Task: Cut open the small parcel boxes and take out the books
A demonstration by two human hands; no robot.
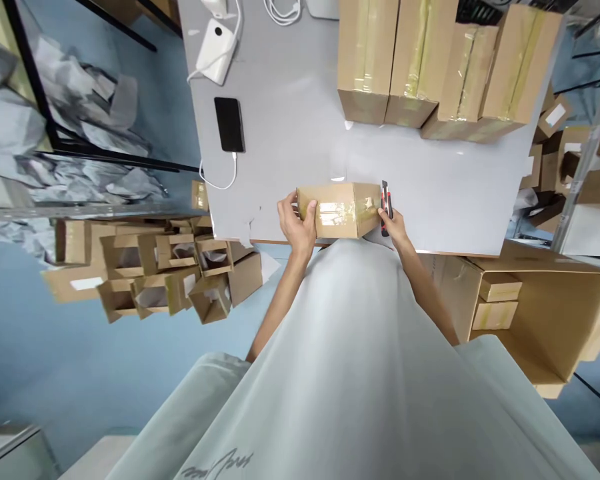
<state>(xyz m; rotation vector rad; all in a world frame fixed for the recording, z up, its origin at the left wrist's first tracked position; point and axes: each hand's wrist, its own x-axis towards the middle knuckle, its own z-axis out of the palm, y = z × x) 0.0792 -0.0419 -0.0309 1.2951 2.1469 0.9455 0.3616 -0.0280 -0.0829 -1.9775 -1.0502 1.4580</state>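
At the near edge of a grey worktop (290, 133), the left hand (300, 230) grips a taped cardboard box (336, 213) — thumb on one face — while the right hand (396, 228) holds a box cutter (385, 199) just beside its right end. A phone (229, 125) lies near the left edge.

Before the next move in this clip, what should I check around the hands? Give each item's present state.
1. Left hand steadying the taped box: ok, thumb on its near face.
2. Right hand holding the utility knife: ok.
3. Knife blade retracted: cannot tell, too small.
4. Taped box well back from the table's near edge: not ok, it is close by it.
5. Black phone apart from the knife: ok, far to the left.
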